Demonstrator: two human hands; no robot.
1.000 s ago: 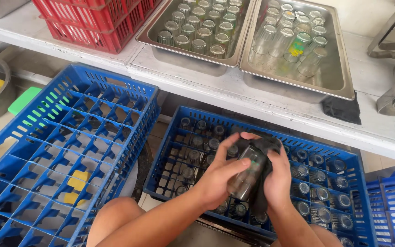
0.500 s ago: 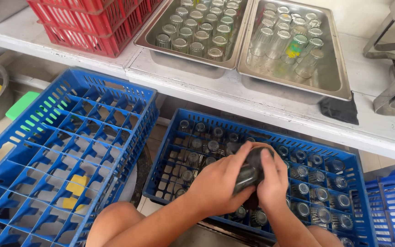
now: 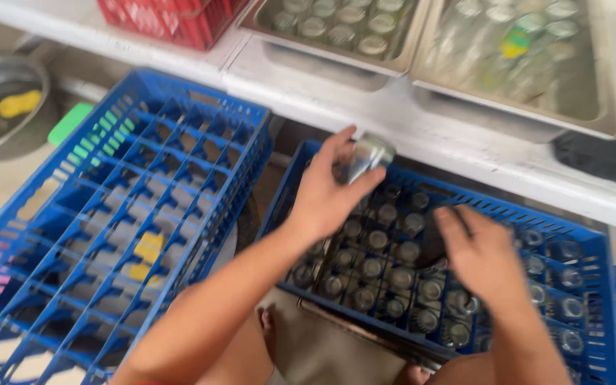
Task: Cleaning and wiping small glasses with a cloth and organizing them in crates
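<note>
Head view: left hand [image 3: 326, 196] fingers [image 3: 336, 146] grip a glass [image 3: 366, 155]; right hand [image 3: 483, 253] fingers spread over racked glasses [image 3: 386, 249]

Clear, shiny glass [image 3: 366, 155] above the blue plastic crate [image 3: 593, 242]; behind that crate, dull metal trays [image 3: 422, 71] sit on a matt white shelf [image 3: 308, 96].

Open cells across the empty blue crate [image 3: 119, 214], glasses [image 3: 386, 267] crowding the right crate [image 3: 522, 217].
</note>
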